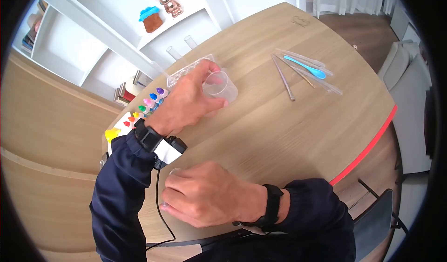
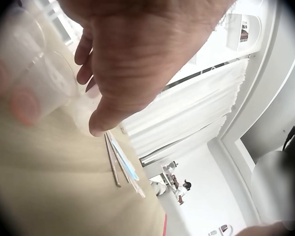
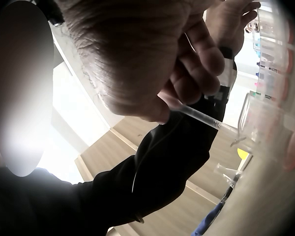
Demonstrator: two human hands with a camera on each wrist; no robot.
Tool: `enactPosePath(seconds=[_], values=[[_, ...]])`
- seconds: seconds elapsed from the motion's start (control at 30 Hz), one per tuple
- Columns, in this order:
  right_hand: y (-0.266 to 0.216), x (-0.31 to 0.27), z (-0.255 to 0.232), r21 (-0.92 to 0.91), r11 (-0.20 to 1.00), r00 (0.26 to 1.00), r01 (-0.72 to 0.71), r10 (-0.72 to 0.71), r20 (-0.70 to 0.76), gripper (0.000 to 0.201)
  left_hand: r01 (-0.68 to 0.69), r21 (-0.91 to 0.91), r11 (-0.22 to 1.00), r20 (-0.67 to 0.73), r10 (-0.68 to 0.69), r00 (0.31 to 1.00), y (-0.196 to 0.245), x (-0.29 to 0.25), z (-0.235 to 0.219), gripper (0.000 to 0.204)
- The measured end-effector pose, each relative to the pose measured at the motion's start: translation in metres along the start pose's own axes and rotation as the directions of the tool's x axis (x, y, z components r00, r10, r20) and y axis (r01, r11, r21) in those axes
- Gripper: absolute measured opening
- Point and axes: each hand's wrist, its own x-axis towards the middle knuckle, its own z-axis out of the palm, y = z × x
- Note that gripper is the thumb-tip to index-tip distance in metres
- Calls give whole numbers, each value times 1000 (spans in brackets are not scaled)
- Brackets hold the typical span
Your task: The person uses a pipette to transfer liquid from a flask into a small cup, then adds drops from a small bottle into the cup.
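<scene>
A clear plastic cup (image 1: 228, 90) stands on the wooden table between the thumb and fingers of my left hand (image 1: 184, 97), which grips it from the side. In the left wrist view the thumb and fingers lie about a translucent surface. My right hand (image 1: 202, 197), low over the near side of the table, pinches a thin clear rod (image 3: 202, 117). Its lower end reaches to another clear cup (image 3: 246, 120), whose rim just shows beside that hand in the head view. The rod's upper part is hidden in the fingers.
A clear rack (image 1: 170, 81) stands beyond the left hand, with upright test tubes (image 1: 174, 53) behind it. Small bottles with coloured caps (image 1: 148, 103) line the left edge. A blue spoon (image 1: 317, 72) lies among clear sticks and a purple rod (image 1: 283, 78) at the right.
</scene>
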Motion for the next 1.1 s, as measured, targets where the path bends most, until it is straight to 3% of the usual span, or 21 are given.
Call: enactPosePath(seconds=[0.1,0.2,0.27,0.37,0.67,0.97,1.1], values=[[1,0,2,-3,1000,1000,-3,3,-7,14,21,110,994,22,-24,999,2,6,4,60],[1,0,2,-12,1000,1000,0,0,8,15,-47,236,971,22,43,999,-10,11,11,60],[0,1,1,-22,1000,1000,8,-7,15,16,-21,234,972,32,14,999,-15,12,14,60],[0,1,0,-32,999,1000,-1,2,23,17,-118,322,939,9,121,993,-19,14,17,67],[-1,2,1,-7,1000,1000,-24,24,18,13,-189,429,883,-9,213,977,-23,-5,-1,84],[4,1,-2,-20,1000,1000,-7,6,-30,20,30,385,922,-17,-25,1000,-22,-21,-11,60],[7,-1,-5,-29,1000,1000,-6,6,-11,18,-21,389,921,-44,41,998,-29,-25,-15,59]])
